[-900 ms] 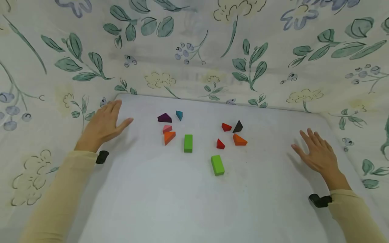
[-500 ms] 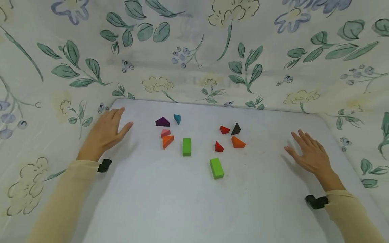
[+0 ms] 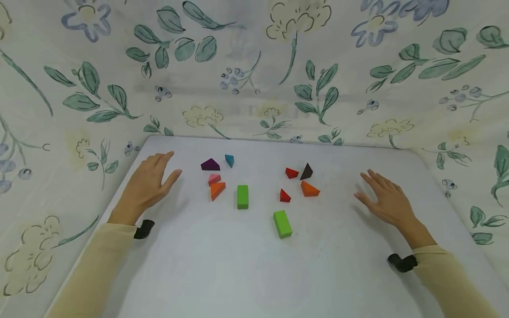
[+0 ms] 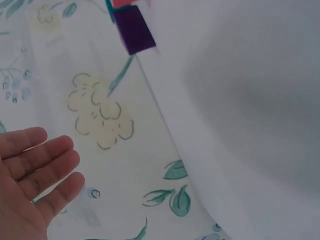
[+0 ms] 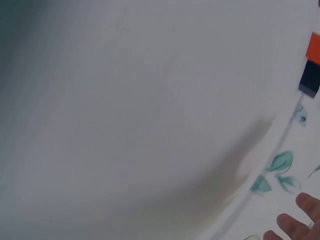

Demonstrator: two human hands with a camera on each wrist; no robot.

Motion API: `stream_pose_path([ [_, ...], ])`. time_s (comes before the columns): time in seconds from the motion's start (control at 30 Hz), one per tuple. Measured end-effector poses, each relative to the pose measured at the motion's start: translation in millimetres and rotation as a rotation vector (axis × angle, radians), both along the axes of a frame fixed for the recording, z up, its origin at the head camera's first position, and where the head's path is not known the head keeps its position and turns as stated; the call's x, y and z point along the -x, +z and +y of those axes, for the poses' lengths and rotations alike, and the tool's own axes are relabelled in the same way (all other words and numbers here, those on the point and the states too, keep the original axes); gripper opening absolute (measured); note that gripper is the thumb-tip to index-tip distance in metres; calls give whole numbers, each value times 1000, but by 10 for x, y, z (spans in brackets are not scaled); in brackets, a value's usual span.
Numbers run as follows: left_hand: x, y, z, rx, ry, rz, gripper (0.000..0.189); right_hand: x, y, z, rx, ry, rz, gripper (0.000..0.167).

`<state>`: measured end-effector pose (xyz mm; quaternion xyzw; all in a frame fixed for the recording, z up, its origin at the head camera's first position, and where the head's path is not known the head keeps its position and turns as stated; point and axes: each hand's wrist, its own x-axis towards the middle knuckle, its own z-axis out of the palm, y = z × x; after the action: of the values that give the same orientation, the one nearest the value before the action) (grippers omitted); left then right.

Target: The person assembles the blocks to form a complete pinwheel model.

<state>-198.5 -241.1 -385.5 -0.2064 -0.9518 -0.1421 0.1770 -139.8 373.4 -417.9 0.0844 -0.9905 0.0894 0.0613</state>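
Observation:
My left hand (image 3: 145, 187) hovers over the white tabletop's left side with fingers extended, holding nothing. Nearest to it lie a purple block (image 3: 210, 164), a pink block (image 3: 214, 179) and an orange block (image 3: 217, 191); a blue block (image 3: 229, 160) sits just behind. Over the right side, my right hand (image 3: 387, 201) has its fingers spread and holds nothing. To its left are an orange block (image 3: 309, 189), a black block (image 3: 306, 171) and two red blocks (image 3: 292, 172). Two green rectangular blocks (image 3: 242, 197) lie between the groups. The left wrist view also catches the purple block (image 4: 135, 30).
The white tabletop (image 3: 246, 269) reaches back to a floral cloth (image 3: 238, 106) that rises behind it and runs along both sides. A dark wrist device (image 3: 144, 229) sits at my left cuff, with another wrist device (image 3: 402, 263) at my right.
Both hands have moved inward toward the blocks, the right one farther. The head view has tilted slightly, so the blocks appear lower; they keep their arrangement.

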Motion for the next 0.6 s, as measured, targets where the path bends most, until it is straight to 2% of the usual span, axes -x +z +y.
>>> stream_pose_path([
  [0.1, -56, -27, 126, -10, -33, 22, 57, 1, 1, -160, 3, 38, 34, 68],
  [0.37, -212, -87, 518, -3, -141, 56, 58, 1, -13, -546, 29, 131, 55, 63],
  [0.5, -249, -93, 673, -3, -196, 40, 57, 12, -1, -680, 43, 180, 87, 62],
  [0.6, -231, -93, 763, 2, -223, 15, 58, 17, 3, -765, 55, 207, 97, 63],
])
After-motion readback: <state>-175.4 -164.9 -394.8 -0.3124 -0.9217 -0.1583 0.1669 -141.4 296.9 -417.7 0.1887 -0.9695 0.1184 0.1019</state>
